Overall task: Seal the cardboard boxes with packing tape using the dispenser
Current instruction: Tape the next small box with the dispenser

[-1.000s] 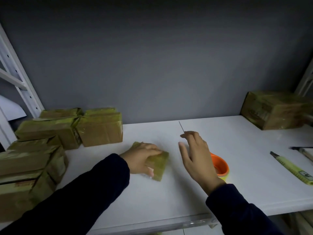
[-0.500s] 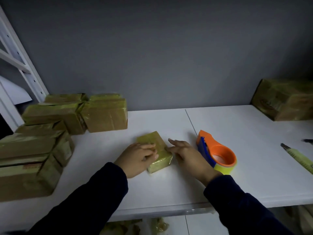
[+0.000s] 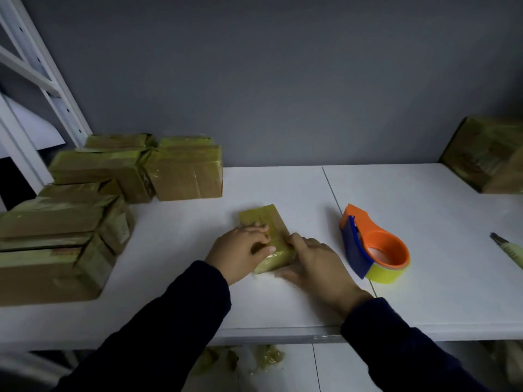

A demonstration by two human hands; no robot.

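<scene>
Small flat cardboard box (image 3: 264,224), wrapped in glossy yellowish tape, lies mid-way along the white table (image 3: 424,292), near its front edge, between both hands. The left hand (image 3: 240,253) grips it, fingers curled over the top face. The right hand (image 3: 314,264) lies low on the table, fingers together and fairly straight, pressing the box's right side. The step looks like smoothing the tape: firm strokes from the middle outwards should flatten wrinkles, while the left hand keeps the light box from sliding on the slick tabletop. Just to the right stands the orange and blue plastic tape dispenser (image 3: 373,250), untouched. Farther back on the left, taped brown boxes (image 3: 184,176) are stacked; another taped carton (image 3: 489,157) sits far right against the matte grey wall (image 3: 283,80).
</scene>
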